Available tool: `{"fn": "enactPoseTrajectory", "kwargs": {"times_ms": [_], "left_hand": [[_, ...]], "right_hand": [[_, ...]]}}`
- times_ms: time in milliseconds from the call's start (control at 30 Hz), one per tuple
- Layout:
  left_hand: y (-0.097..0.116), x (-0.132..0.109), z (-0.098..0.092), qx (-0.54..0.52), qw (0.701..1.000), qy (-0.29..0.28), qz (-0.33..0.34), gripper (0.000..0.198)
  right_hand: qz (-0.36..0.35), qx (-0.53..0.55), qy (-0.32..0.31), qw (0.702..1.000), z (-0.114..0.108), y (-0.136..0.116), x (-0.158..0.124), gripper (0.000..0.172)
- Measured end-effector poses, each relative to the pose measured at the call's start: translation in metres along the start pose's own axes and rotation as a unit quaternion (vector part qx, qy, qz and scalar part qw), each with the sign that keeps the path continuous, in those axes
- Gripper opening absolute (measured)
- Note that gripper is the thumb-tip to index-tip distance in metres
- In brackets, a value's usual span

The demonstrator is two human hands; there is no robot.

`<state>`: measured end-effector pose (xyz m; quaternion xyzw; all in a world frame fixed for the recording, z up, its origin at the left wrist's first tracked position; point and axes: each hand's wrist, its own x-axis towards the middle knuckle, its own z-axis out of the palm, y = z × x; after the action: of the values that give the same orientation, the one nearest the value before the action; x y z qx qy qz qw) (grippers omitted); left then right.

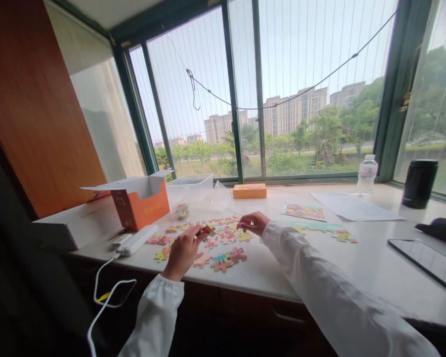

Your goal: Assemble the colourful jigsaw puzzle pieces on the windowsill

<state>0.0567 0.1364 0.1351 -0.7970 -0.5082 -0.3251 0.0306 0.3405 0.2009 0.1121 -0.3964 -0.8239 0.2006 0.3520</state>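
My left hand (184, 250) pinches a small puzzle piece (209, 230) between thumb and fingers, just above the spread of loose pieces. My right hand (253, 223) hovers over the right side of the loose pieces, fingers bent and close together; whether anything is between them is too small to tell. Below the hands lies a joined cluster of puzzle pieces (228, 259) near the table's front edge. A joined strip of pieces (327, 229) rests beyond my right forearm. Behind it lies a colourful picture card (304, 211).
An orange open box (148, 206), a white power strip (137, 240) and a clear bin (191, 186) stand left. An orange-yellow box (250, 191) is at the back. Right are paper (357, 206), a bottle (367, 176), a black cup (419, 183) and a tablet (427, 263).
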Motion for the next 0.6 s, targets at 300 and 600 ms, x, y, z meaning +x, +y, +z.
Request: {"fn": "enactPoseTrajectory", "kwargs": {"times_ms": [300,600], "left_hand": [[0.149,0.085,0.091,-0.14,0.955,-0.205,0.162,0.023],[0.187,0.103,0.18,-0.183,0.92,-0.295,0.184,0.035]], "right_hand": [[0.181,-0.019,0.09,0.979,-0.125,0.105,-0.113,0.074],[0.202,0.014,-0.067,0.977,-0.133,0.112,-0.12,0.069]]}}
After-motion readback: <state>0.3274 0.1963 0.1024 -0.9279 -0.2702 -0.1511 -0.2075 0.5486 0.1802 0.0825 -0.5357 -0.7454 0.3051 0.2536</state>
